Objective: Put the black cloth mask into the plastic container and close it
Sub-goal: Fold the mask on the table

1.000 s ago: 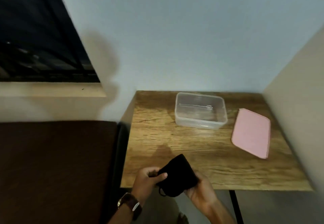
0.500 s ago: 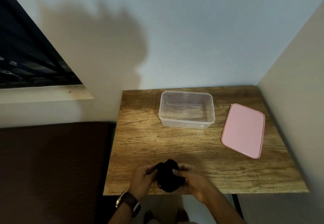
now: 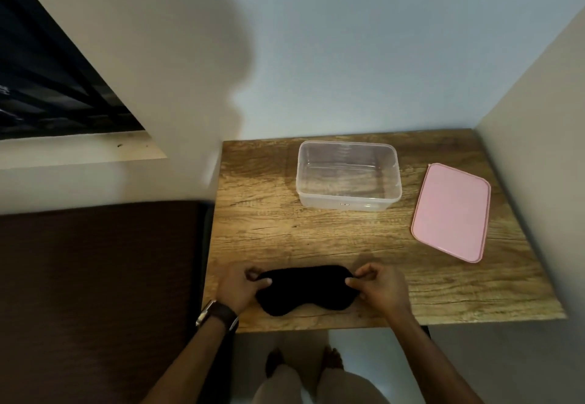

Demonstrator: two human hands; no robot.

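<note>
Black cloth mask (image 3: 305,289) is spread flat at the bench (image 3: 316,239) front edge, each end pinched by left hand (image 3: 237,286) and right hand (image 3: 378,286). Judged light, limp, unbreakable; folding advised. Container (image 3: 348,204) stands open, well apart.

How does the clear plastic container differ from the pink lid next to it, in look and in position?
The clear rectangular plastic container is see-through and deep, with walls; the flat pink plastic lid is opaque and thin. The container stands open and empty, square to the wooden table edge; the lid lies apart on its right, turned at a slant. Both are rounded rectangles of similar outline, resting on the table, touched by neither hand.
</note>
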